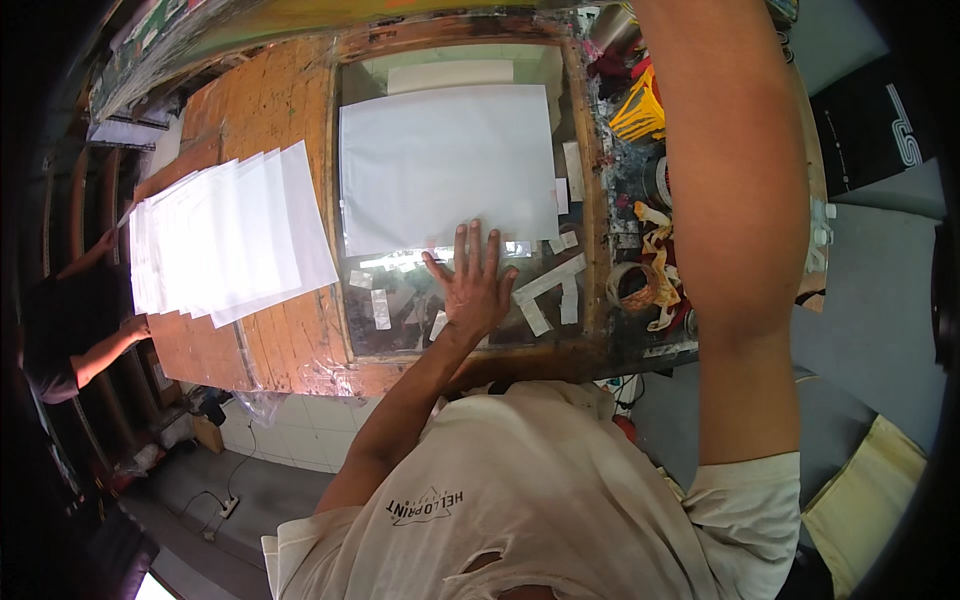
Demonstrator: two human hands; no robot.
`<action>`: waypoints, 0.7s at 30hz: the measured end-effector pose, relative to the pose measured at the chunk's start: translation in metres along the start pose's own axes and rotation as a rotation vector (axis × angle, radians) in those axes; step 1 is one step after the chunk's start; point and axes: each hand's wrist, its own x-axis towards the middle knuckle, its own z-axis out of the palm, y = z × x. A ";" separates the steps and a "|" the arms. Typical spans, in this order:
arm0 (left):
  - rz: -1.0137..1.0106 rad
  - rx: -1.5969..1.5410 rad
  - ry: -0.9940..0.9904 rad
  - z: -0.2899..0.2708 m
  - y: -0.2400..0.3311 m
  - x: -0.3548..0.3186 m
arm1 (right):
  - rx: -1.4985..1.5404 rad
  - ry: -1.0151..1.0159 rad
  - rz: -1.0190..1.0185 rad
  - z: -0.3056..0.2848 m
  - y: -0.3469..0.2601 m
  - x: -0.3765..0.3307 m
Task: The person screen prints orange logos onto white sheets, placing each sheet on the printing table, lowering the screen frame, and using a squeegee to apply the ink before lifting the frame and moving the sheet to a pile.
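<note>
My left hand [474, 286] lies flat with its fingers spread; the fingertips rest on the near edge of a large white sheet [450, 165]. That sheet lies on a glass pane [405, 320] set in a wooden frame. Around my palm, strips of pale tape [551, 277] stick to the glass. My right forearm [737, 180] reaches up past the top edge of the picture, so my right hand is out of sight.
Left of the glass, a fanned stack of white sheets [215, 240] lies on the wooden table [285, 345]. Another person [60, 330] stands beyond it, hands near the stack. On the right are a tape roll [631, 286], crumpled stained rags [660, 262] and a yellow-smeared item [638, 108].
</note>
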 end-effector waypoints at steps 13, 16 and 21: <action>0.022 0.012 0.006 -0.001 -0.001 -0.002 | -0.447 -0.046 -0.181 0.013 -0.002 0.021; 0.034 0.013 0.020 0.003 -0.002 -0.003 | -0.394 -0.062 -0.118 0.016 -0.003 0.024; 0.023 -0.122 0.114 -0.027 0.000 0.002 | 0.129 -0.043 0.062 0.012 0.001 0.004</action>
